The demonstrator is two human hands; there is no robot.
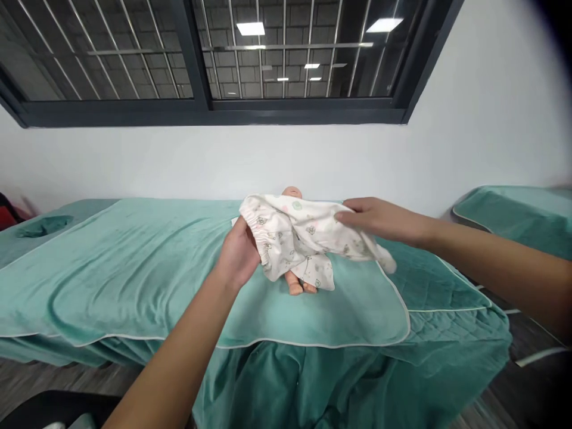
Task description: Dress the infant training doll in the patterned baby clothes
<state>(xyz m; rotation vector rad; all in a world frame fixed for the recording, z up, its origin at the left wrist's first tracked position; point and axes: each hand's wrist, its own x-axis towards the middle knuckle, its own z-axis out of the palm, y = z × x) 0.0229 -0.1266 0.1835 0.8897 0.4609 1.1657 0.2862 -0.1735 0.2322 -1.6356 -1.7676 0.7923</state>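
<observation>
A pair of white printed baby pants [308, 229] is stretched sideways between my two hands. My left hand [239, 253] grips the gathered elastic waistband, fingers partly inside or behind the cloth. Further along, my right hand [375, 219] pinches the upper edge between thumb and fingers, and the end of a leg hangs beyond it. Beneath the pants a baby doll [295, 285] lies on its back, feet towards me. Only its feet and part of its head show. A matching printed cloth [319, 273], seemingly the doll's top, covers it above the feet.
The doll lies on a bed with a green velvety cover [134, 256]; its white-piped edge is near me. At the left end is a face hole [44, 226]. Another green-covered bed [518, 208] stands right. Behind are a white wall and a barred window [286, 113].
</observation>
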